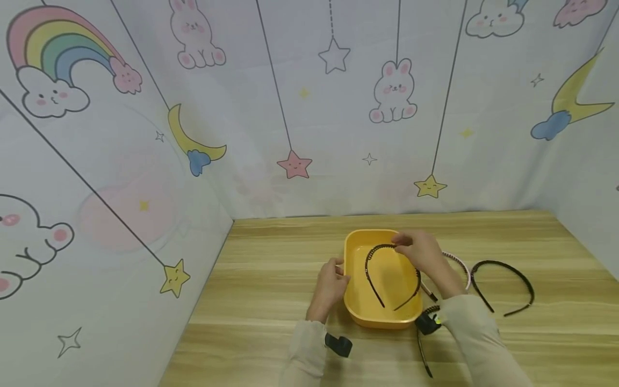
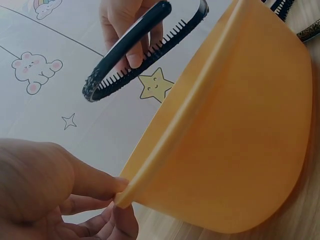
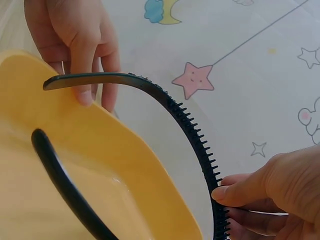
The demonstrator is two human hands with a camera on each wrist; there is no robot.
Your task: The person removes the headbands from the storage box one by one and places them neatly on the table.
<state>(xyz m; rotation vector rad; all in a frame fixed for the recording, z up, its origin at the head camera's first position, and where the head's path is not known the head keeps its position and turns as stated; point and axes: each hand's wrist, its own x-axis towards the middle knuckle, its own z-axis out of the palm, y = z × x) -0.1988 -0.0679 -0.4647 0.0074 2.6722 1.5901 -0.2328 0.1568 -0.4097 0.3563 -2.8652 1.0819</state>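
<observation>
My right hand [image 1: 419, 251] pinches a black toothed headband [image 3: 192, 134] near the top of its arch. The headband hangs over the yellow basin [image 1: 382, 317], its two ends pointing down toward the inside. In the left wrist view its comb-like teeth [image 2: 120, 80] show along the inner edge. My left hand [image 1: 330, 287] holds the basin's left rim [image 2: 175, 122], thumb on top and fingers curled below. Inside the basin, the bare yellow floor shows in the head view around the headband.
Right of the basin, a black headband [image 1: 527, 284] lies on the wooden table [image 1: 271, 258]. A pinkish-white headband [image 1: 465, 269] lies partly behind my right forearm, and another dark headband [image 1: 423, 352] lies near the basin's front right corner. A patterned curtain [image 1: 338, 188] encloses the table's back and sides.
</observation>
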